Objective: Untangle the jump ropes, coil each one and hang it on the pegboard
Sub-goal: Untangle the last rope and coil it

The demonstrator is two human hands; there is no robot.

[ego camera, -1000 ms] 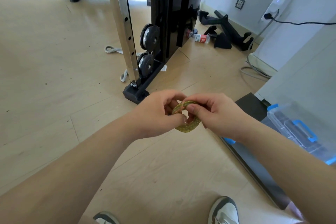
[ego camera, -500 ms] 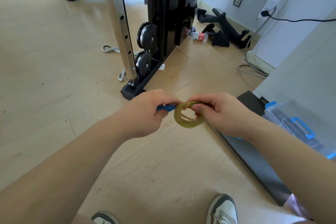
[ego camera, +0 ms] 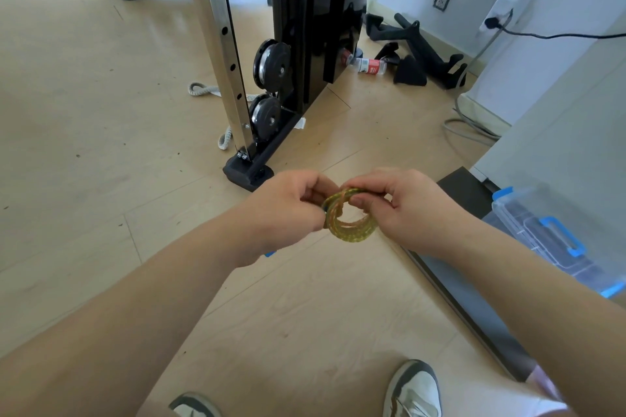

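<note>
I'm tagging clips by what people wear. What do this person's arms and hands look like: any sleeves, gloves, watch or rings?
The left forearm and right forearm are bare to the frame's edge, with no sleeves. The left hand and right hand wear no gloves, and no watch, band or ring shows on the sides in view.

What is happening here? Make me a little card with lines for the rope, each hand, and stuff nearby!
Rope: yellow-green jump rope, wound into a small coil, off the floor
Left hand: pinches the coil's left side
Right hand: pinches its right side
Nearby: clear box with blue latches; water bottle lying on floor
Pegboard: not in view
</note>
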